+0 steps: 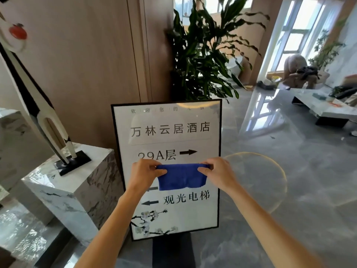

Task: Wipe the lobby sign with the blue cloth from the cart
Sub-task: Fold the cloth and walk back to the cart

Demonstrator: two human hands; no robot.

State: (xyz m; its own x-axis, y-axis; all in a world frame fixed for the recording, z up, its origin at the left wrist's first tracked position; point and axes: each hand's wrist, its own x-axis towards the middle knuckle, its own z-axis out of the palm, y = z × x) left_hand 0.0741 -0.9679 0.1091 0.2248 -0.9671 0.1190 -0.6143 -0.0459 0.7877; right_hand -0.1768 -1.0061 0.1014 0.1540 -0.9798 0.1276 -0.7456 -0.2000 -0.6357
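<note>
- Head view, item one: blue cloth [181, 176], folded into a short band, held stretched between two hands in front of the middle of the sign face; its lower edge hangs free over the printed lines.
- Left hand [146, 172]: fingers closed in a pinch on the cloth's left upper corner, thumb on the near side.
- Right hand [217, 171]: fingers likewise pinched shut on the cloth's right upper corner. Both forearms are bare and reach in from the bottom of the frame.
- Lobby sign [168, 132]: upright portrait panel, black frame, white glazed face with Chinese text, "29A", black arrows and a blossom sprig at the lower left (whether the cloth touches the glass cannot be told). It stands on a dark post base [172, 250].
- Marble plinth [77, 175]: just left of the sign, bearing a black-and-white sculpture [48, 120] on a black foot.
- Potted plant [204, 55]: tall and dark-leaved, directly behind the sign.
- Floor [289, 190]: glossy grey stone with window glare.
- Low table [328, 109]: far right, well apart from the sign, with small items on top (too blurred to name).
</note>
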